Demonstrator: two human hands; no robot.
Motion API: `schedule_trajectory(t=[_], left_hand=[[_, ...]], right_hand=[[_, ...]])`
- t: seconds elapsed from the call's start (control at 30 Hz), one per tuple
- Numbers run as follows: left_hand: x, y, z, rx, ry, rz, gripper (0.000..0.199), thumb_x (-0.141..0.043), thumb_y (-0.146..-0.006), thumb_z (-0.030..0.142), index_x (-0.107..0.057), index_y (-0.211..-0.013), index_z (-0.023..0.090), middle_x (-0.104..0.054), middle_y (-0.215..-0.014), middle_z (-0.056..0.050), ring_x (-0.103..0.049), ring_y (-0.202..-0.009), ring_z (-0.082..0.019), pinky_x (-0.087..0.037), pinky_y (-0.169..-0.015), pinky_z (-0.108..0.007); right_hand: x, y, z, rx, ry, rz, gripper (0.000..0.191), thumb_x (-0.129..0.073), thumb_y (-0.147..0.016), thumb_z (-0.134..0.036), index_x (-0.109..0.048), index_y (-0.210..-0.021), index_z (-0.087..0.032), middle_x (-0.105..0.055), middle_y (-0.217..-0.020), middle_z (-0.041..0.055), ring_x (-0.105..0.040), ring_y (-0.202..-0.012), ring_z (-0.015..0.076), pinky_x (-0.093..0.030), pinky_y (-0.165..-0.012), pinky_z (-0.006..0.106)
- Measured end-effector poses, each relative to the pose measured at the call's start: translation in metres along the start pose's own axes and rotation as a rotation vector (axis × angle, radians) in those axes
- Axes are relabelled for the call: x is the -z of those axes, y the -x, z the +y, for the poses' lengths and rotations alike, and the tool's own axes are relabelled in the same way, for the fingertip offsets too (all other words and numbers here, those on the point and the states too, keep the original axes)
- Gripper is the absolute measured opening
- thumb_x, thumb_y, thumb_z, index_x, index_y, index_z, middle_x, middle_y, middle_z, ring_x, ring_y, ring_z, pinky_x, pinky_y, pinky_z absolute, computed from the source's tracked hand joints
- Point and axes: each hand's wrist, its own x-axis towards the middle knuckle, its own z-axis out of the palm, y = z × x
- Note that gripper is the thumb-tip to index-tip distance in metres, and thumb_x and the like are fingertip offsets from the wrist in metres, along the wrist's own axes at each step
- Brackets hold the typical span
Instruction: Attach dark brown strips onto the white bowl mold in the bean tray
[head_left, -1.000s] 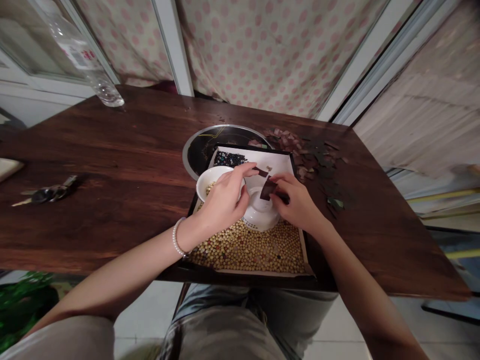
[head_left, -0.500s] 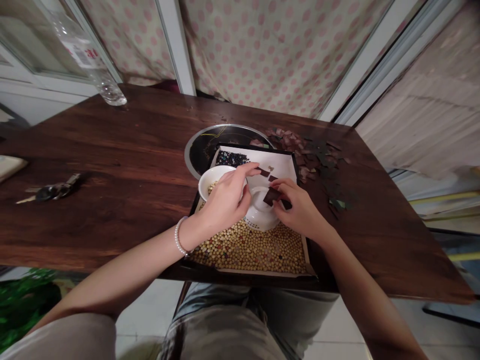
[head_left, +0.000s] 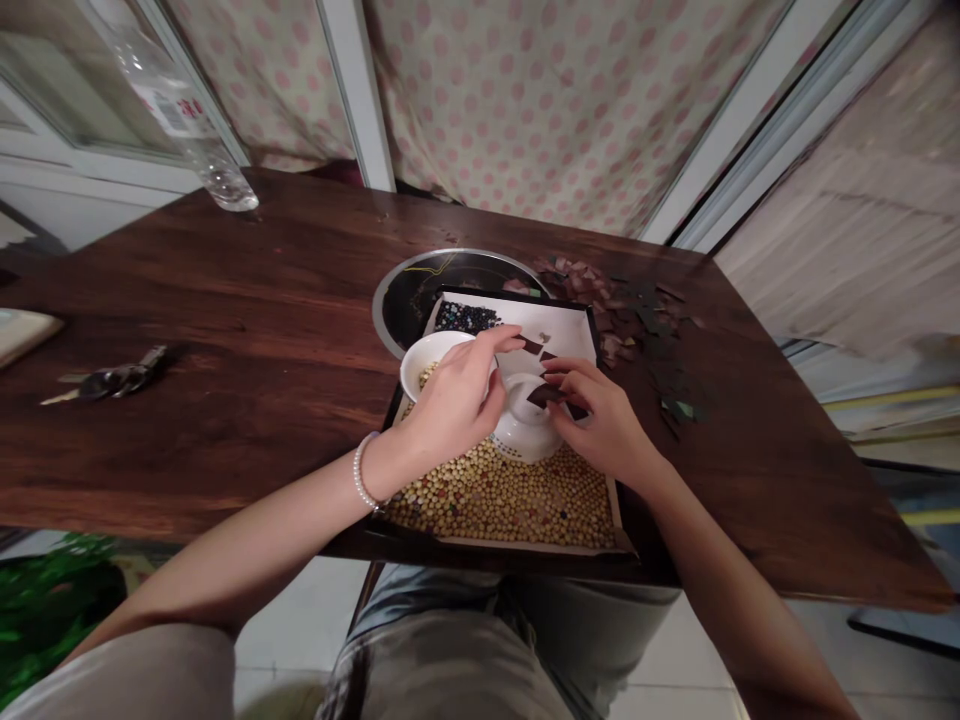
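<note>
My right hand point(head_left: 604, 415) pinches a small dark brown flat piece point(head_left: 541, 396) between thumb and fingers, above an upside-down white bowl point(head_left: 525, 440). My left hand point(head_left: 461, 400), with a beaded bracelet at the wrist, hovers at the right side of an upright white bowl point(head_left: 421, 350); its thumb and index finger are apart with nothing visible between them. Pale beads show inside the upright bowl, partly hidden by that hand. More dark pieces point(head_left: 529, 344) lie beyond the overturned bowl. Both bowls stand in a black-edged tray point(head_left: 517, 294) with many yellowish beads point(head_left: 502, 500) at its near side.
Dark beads point(head_left: 466, 317) fill the tray's far left corner. A round black plate point(head_left: 405, 300) sits behind the tray, with scattered brown and green flakes point(head_left: 637, 310) to the right. Keys point(head_left: 112, 380) and a clear bottle point(head_left: 225, 180) are at the left on the wooden table.
The dark piece in my right fingers has tilted and looks narrower. Both hands stay in almost the same place, and the whole view has shifted slightly.
</note>
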Motion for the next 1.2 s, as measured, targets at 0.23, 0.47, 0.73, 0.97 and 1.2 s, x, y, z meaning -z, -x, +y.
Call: schedule_trajectory(t=[0.23, 0.47, 0.73, 0.97, 1.2], left_hand=[[-0.0003, -0.0001, 0.0001, -0.008, 0.007, 0.006, 0.048, -0.042, -0.079, 0.005, -0.033, -0.125, 0.012, -0.057, -0.117, -0.013, -0.054, -0.108, -0.022, -0.044, -0.091, -0.039], [-0.0003, 0.0003, -0.0008, -0.013, 0.016, 0.001, 0.047, -0.042, -0.08, 0.005, -0.033, -0.126, 0.012, -0.057, -0.117, -0.013, -0.054, -0.109, -0.022, -0.044, -0.092, -0.039], [-0.0001, -0.0003, -0.0004, -0.019, 0.011, 0.001, 0.046, -0.042, -0.08, 0.006, -0.033, -0.125, 0.012, -0.057, -0.116, -0.013, -0.054, -0.108, -0.023, -0.044, -0.09, -0.041], [-0.0003, 0.0, -0.0015, -0.019, 0.013, -0.006, 0.047, -0.042, -0.08, 0.006, -0.033, -0.125, 0.012, -0.057, -0.117, -0.013, -0.054, -0.108, -0.022, -0.044, -0.091, -0.04], [-0.0005, 0.0, -0.0017, -0.03, 0.011, -0.005, 0.046, -0.041, -0.08, 0.006, -0.034, -0.125, 0.013, -0.057, -0.117, -0.013, -0.055, -0.108, -0.022, -0.045, -0.091, -0.04]], right_hand=[[0.0011, 0.001, 0.0015, -0.012, -0.023, -0.019, 0.013, -0.052, -0.074, -0.008, -0.047, -0.074, -0.019, -0.052, -0.114, 0.0107, -0.054, -0.106, 0.0226, -0.053, -0.08, 0.037], [0.0004, 0.0001, 0.0023, -0.03, -0.066, 0.016, 0.012, -0.052, -0.074, -0.008, -0.051, -0.078, -0.019, -0.051, -0.114, 0.0107, -0.055, -0.103, 0.0214, -0.055, -0.076, 0.034], [-0.0007, -0.0007, 0.0025, -0.041, -0.053, 0.038, 0.012, -0.051, -0.075, -0.009, -0.055, -0.083, -0.018, -0.05, -0.114, 0.0109, -0.056, -0.1, 0.0203, -0.056, -0.074, 0.033], [0.0016, 0.0004, 0.0018, -0.031, -0.035, 0.012, 0.013, -0.051, -0.075, -0.009, -0.055, -0.082, -0.019, -0.05, -0.116, 0.0102, -0.055, -0.102, 0.0211, -0.055, -0.075, 0.034], [-0.0013, 0.0001, 0.0011, -0.022, -0.009, -0.01, 0.013, -0.052, -0.073, -0.009, -0.054, -0.083, -0.018, -0.05, -0.116, 0.011, -0.055, -0.103, 0.0223, -0.054, -0.078, 0.036]])
